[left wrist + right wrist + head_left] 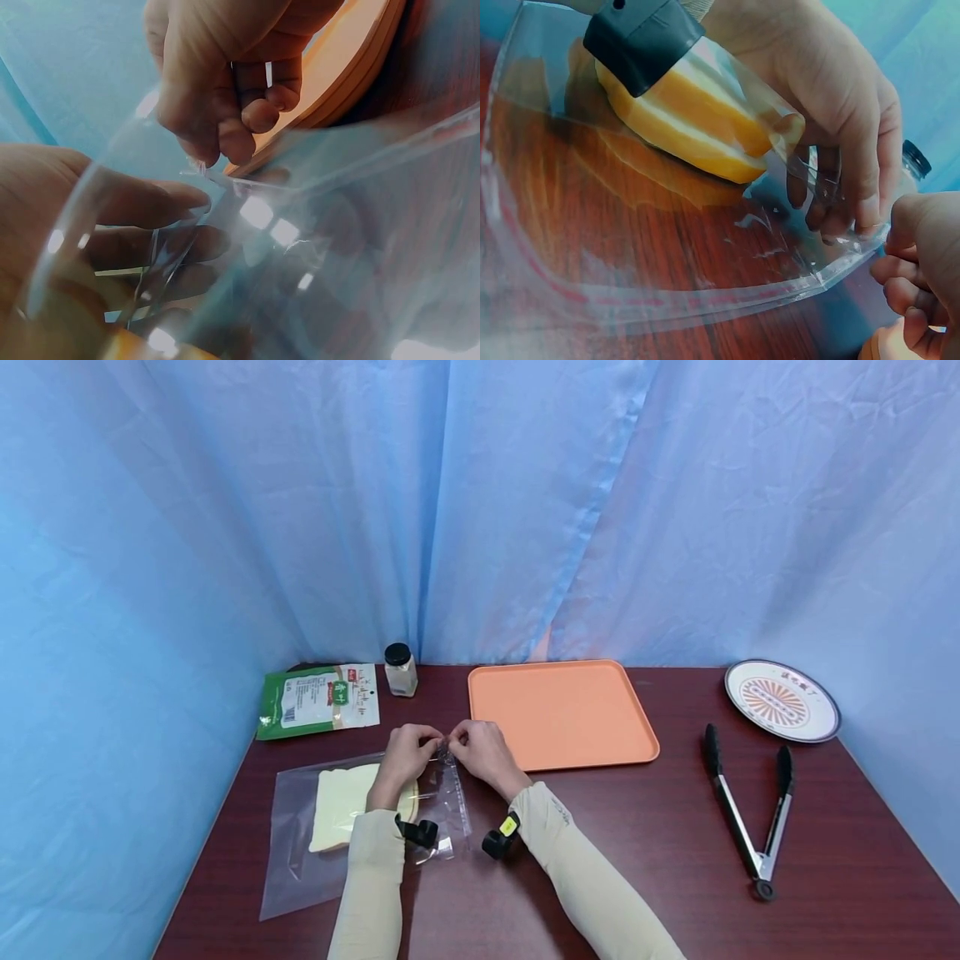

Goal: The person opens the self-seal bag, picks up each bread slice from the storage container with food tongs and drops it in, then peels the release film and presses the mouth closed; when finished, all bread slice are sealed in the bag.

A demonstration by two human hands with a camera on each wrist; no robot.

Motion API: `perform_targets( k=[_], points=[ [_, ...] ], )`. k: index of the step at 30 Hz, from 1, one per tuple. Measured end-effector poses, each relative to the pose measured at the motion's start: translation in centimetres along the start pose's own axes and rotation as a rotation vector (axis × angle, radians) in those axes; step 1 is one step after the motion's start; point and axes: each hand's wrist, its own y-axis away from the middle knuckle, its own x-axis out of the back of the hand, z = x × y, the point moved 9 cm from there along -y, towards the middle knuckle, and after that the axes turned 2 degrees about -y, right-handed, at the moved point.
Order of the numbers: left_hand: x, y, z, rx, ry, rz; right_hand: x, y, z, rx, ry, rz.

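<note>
A clear plastic bag (288, 835) lies on the table, with bread slices (333, 810) inside it; in the right wrist view the stacked bread (697, 120) shows through the film. My left hand (405, 758) pinches the bag's far corner along its opening edge, thumb and fingers on the film. Right beside it, the fingertips of my right hand (483, 752) pinch the same corner. In the left wrist view the right hand (225, 82) grips the edge from above, and the left hand (82, 202) is partly behind the film.
An orange tray (562, 714) stands just beyond my right hand. A green-and-white packet (322, 700) and a black-lidded jar (401, 672) are at the back left. Black-tipped tongs (757, 835) lie spread on the right, near a patterned plate (783, 702).
</note>
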Motion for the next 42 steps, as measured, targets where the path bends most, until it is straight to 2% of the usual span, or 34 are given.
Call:
perform_targets(
  k=[7,14,17,23,27,32,37,42],
  points=[
    [0.0,0.1,0.0,-0.015,0.028,0.011,0.5,0.2,0.6,0.004,-0.056,0.032],
    [-0.1,0.1,0.0,-0.006,0.021,-0.001,0.7,0.4,1.5,-0.038,-0.102,-0.004],
    [-0.1,0.1,0.0,-0.003,0.022,-0.004,0.8,0.3,1.2,0.013,-0.071,-0.023],
    [-0.1,0.2,0.0,-0.017,0.013,0.002,0.6,0.8,-0.9,0.237,0.092,-0.012],
    [-0.3,0.2,0.0,-0.013,0.017,-0.007,0.5,1.2,-1.8,0.355,0.186,0.057],
    [-0.3,0.2,0.0,-0.015,0.022,-0.007,0.9,1.6,-2.7,0.457,0.242,0.148],
    [-0.2,0.1,-0.1,-0.004,0.023,-0.003,1.2,1.6,-2.8,0.481,0.263,0.167],
    [-0.1,0.1,-0.1,-0.011,0.024,0.004,1.2,1.3,-1.9,0.396,0.222,0.140]
  ],
)
